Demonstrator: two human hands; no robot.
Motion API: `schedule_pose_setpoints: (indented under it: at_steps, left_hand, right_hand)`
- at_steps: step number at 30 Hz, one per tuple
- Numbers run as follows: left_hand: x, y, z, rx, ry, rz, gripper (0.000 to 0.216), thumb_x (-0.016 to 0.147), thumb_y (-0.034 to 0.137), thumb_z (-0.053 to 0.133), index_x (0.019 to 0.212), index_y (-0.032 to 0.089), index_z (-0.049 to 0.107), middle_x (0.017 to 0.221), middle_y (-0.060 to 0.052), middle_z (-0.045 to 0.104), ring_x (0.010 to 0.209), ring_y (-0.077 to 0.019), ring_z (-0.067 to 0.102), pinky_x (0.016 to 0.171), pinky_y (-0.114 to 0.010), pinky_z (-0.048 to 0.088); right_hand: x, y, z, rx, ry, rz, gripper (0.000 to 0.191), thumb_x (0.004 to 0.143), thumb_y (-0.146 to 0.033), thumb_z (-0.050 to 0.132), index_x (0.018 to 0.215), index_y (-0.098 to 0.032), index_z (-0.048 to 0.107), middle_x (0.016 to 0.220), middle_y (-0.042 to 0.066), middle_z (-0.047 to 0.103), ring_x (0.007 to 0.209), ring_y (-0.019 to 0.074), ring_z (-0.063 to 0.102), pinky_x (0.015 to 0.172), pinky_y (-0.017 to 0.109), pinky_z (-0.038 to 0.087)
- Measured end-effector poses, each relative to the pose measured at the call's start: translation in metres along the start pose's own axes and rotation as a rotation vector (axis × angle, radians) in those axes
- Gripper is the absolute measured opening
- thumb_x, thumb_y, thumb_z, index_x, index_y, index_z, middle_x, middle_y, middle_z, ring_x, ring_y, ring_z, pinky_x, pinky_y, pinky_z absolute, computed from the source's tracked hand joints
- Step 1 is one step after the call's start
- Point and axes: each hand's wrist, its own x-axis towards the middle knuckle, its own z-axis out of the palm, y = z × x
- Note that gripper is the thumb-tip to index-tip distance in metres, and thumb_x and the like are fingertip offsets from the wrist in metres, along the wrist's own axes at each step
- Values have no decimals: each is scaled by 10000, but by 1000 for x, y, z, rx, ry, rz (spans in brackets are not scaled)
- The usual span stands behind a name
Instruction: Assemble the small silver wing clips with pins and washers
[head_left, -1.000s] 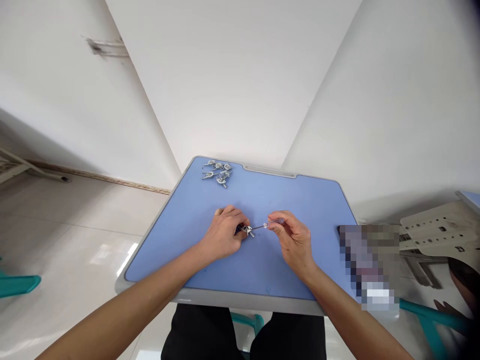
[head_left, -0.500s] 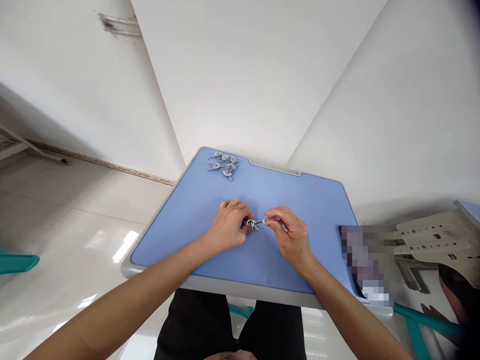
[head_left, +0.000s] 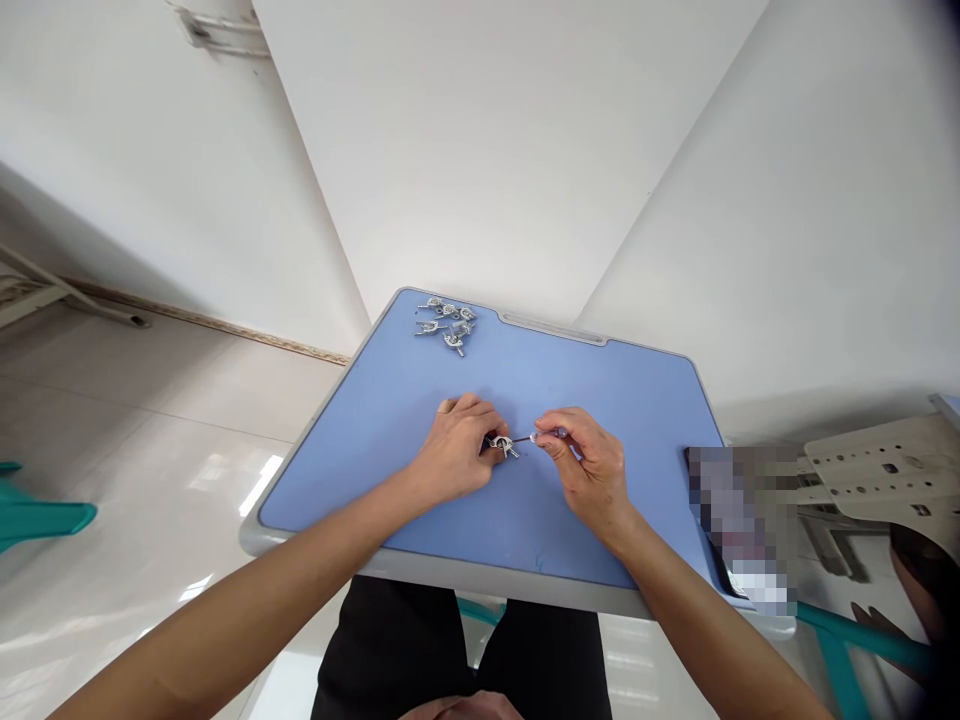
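Note:
My left hand (head_left: pixel 463 448) is closed on a small silver metal clamp-like part (head_left: pixel 504 446), pinning it low over the blue desk top. Between the fingertips of my right hand (head_left: pixel 589 462) is a small screwdriver (head_left: pixel 561 432) with a clear purplish handle. Its thin shaft points left and its tip reaches the metal part; whether it sits in a screw is too small to tell. Toward the far left corner of the desk lies a loose group of several similar metal parts (head_left: pixel 454 320).
The desk (head_left: pixel 360 440) has a grey rim and a pencil groove (head_left: pixel 555 326) along its far edge, against a white wall. A dark flat object, partly blurred out, lies at the right edge (head_left: pixel 716 560). A beige chair (head_left: pixel 885 465) stands to the right.
My right hand has shifted slightly right with the screwdriver, and its grip on the handle has turned a little. My left hand keeps hold of the metal part. The camera view has moved slightly.

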Motion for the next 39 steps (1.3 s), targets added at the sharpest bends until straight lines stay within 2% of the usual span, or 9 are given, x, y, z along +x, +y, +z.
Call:
schedule_pose_setpoints:
  at_steps: [6,13,18,23,27,31,33,36,39]
  left_hand:
    - [0,0,0,-3,6,13,91,758,154,587,818,211,626,839,-24,661,922,-245,531,848,-433,373]
    - [-1,1,-1,-2,7,13,86,754,146,583,798,206,627,825,-22,653,908,-238,528,838,-418,374]
    - [-1,1,0,-4,9,11,86,754,144,594,809,202,625,829,-20,653,912,-233,528,851,-420,368]
    - [-1,0,1,-1,8,12,82,761,152,594,812,206,628,833,-24,656,917,-240,530,850,-429,372]
    - [-1,0,1,-5,12,16,71,765,170,597,812,210,631,841,-27,664,928,-246,533,857,-435,375]
    - [-2,-1,2,-17,22,22,47,773,198,610,810,214,635,850,-20,671,929,-241,536,869,-435,373]
    - [-3,-3,3,-21,26,19,37,785,219,610,808,218,639,839,-20,669,928,-240,538,864,-431,372]
    - [-3,-6,3,-23,35,0,38,796,243,618,795,218,647,823,-20,666,924,-238,542,853,-419,370]
    - [-3,-8,2,-26,28,-16,42,797,243,633,811,218,663,820,-13,666,927,-233,541,866,-417,364]
  right_hand:
    - [0,0,3,-50,-22,42,98,937,-254,556,949,-238,652,873,33,673,741,144,616,626,276,514]
    - [-1,-2,1,-20,18,43,90,927,-218,572,969,-238,649,866,20,662,721,133,625,604,264,510]
    - [-2,-1,1,-14,-6,6,92,927,-203,575,980,-235,643,868,18,658,738,129,619,611,258,512]
    - [0,-3,3,-55,-6,32,90,933,-231,561,955,-233,648,859,26,665,719,137,621,601,268,522]
    - [-1,-4,4,-137,12,9,59,917,-251,601,947,-235,649,842,20,665,682,128,613,609,264,522]
    - [-4,2,4,-339,37,-85,140,922,-322,614,1032,-237,628,785,15,657,604,120,588,562,253,476]
    - [-3,4,1,-483,-1,-162,135,938,-355,590,961,-228,629,725,14,639,579,117,563,517,245,416]
    - [4,1,-5,-693,-108,-270,255,973,-390,518,804,-218,599,609,3,561,529,116,491,452,266,304]
    - [14,-8,-12,-774,-300,-316,263,1011,-326,430,841,-197,583,666,33,577,576,147,496,435,288,266]
